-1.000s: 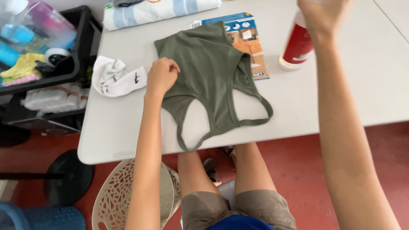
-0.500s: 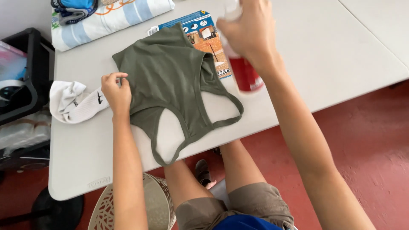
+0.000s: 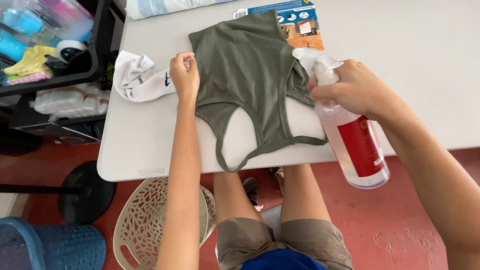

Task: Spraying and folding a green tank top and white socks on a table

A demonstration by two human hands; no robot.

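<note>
Spray bottle point(image 3: 352, 137) lowered over seemingly flat olive top point(image 3: 245, 75).

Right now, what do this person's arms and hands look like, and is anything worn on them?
Both arms are bare: no sleeves show in view. The left hand and right hand wear no gloves, and no rings, watch or bracelets are visible. Lower down, khaki shorts are worn.
</note>
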